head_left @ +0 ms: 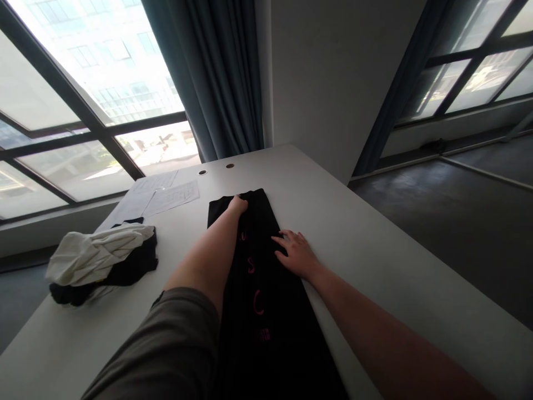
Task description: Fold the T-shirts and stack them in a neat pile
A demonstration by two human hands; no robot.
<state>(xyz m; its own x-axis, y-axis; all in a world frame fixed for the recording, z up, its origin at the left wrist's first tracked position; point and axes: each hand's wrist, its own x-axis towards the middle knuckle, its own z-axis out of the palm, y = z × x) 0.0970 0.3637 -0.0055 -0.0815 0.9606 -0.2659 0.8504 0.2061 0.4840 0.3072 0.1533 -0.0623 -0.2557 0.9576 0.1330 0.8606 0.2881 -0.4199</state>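
**Black cloth laid lengthwise on a white bench**

The black cloth lies in a long narrow strip across the middle of the bench, its far end short of the far edge and its near end running out of view. Pink letters run in a line along it, an S and a C among them, with smaller pink print nearer.

The left hand is on the cloth close to its far end, fingers bent; whether it pinches the fabric cannot be told. A dark sleeve covers that arm's upper part. The right hand is nearer and to the right, flat and open with fingers spread, reaching over the cloth's right edge and gripping nothing.

To the left, well apart from the strip, a loose white cloth is heaped on a dark cloth. Beyond that heap, papers lie at the far left of the bench, near two round holes in its top. A blue-grey curtain hangs behind, between a large window on the left and a pale wall.
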